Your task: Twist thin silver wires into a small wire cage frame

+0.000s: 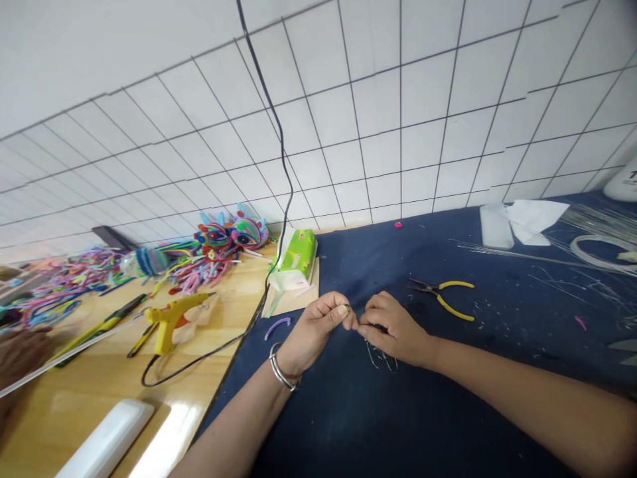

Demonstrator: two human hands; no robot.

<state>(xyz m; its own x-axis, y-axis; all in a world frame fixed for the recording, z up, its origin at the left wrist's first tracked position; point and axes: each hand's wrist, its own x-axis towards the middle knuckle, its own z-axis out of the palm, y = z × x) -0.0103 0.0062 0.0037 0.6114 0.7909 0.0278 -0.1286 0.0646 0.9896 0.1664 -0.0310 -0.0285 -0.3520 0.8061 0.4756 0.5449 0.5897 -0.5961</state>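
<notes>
Over the dark blue cloth my two hands nearly meet at the fingertips. My left hand (323, 322), with silver bangles at the wrist, is closed in a pinch; what sits between its thumb and finger is too small to make out. Fingers curled, my right hand (388, 325) is closed on some thin bent wire (381, 357), whose loose ends hang below the palm. Pliers with yellow handles (455, 285) lie to the right of my right hand. A purple curved piece (277, 326) rests left of my left wrist.
A yellow glue gun (172, 318) trails a black cord (199, 358) across the wooden table (213, 345). Behind stand a green tissue pack (298, 251) and colourful figures (246, 231). Long straight wires (527, 254) lie at right. Another person's blurred hand (22, 358) is at far left.
</notes>
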